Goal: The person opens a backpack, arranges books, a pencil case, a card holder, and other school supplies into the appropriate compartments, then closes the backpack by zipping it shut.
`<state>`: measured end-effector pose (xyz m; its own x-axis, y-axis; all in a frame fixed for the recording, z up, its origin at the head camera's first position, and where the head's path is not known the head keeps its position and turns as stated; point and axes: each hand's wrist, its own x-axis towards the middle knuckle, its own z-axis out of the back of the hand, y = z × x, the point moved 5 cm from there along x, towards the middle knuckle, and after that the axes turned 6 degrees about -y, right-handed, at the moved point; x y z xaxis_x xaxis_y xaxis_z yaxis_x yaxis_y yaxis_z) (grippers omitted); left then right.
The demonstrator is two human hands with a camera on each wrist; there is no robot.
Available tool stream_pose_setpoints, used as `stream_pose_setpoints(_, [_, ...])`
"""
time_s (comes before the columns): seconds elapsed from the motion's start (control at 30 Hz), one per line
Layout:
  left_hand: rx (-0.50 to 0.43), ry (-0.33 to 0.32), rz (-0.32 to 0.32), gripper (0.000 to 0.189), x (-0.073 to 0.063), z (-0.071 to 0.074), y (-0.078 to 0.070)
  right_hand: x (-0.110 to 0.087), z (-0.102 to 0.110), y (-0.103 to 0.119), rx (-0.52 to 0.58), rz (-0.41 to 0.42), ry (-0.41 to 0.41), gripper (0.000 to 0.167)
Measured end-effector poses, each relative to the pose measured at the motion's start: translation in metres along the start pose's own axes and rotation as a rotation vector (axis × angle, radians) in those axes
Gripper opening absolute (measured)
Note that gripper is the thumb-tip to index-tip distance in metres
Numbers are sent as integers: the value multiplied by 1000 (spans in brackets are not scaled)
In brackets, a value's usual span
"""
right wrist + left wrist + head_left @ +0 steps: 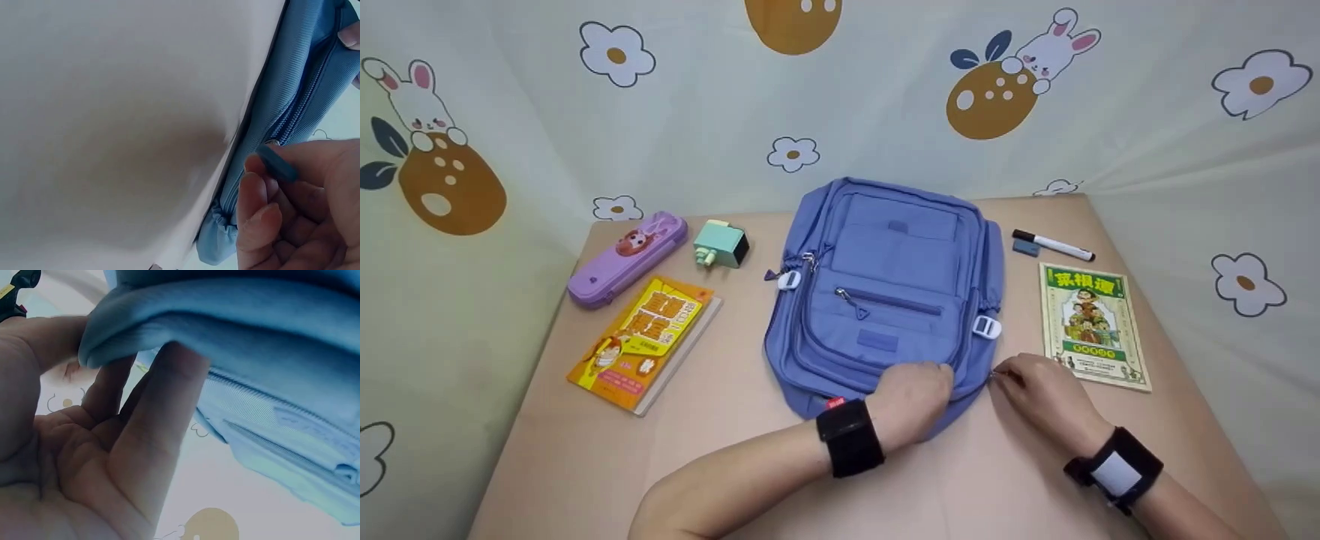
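Note:
A blue backpack (896, 259) lies on its back on the table, its front pockets facing up. My left hand (913, 401) pinches the fabric at the lower edge of the bag; the left wrist view shows a fold of cloth (169, 315) between thumb and fingers. At the bag's lower right side, my right hand (1046, 394) pinches a blue zipper pull (277, 163) between thumb and forefinger. Beside that pull, the zipper teeth (301, 107) run along the bag's side, and the cloth gapes somewhat further along.
At left lie a purple pencil case (626, 259), a mint-green block-shaped object (720, 241) and an orange-yellow book (641, 341). On the right are a white marker (1054, 245), a small blue-grey eraser-like piece (1025, 247) and a green booklet (1093, 326). Patterned curtain (697, 97) surrounds the table.

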<state>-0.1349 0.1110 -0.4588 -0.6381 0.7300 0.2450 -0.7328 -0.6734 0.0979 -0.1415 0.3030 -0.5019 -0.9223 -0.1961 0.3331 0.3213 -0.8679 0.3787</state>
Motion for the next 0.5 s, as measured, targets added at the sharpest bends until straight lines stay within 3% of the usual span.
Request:
stream_pose_setpoints(0.2, [25, 27, 17, 30, 14, 5, -9, 2, 3, 1, -26, -3, -2, 5])
stream_pose_setpoints(0.37, [85, 58, -1, 17, 20, -1, -17, 1, 3, 1, -35, -14, 5, 6])
stream_pose_setpoints(0.5, [77, 20, -13, 10, 18, -4, -18, 2, 4, 1, -38, -10, 20, 6])
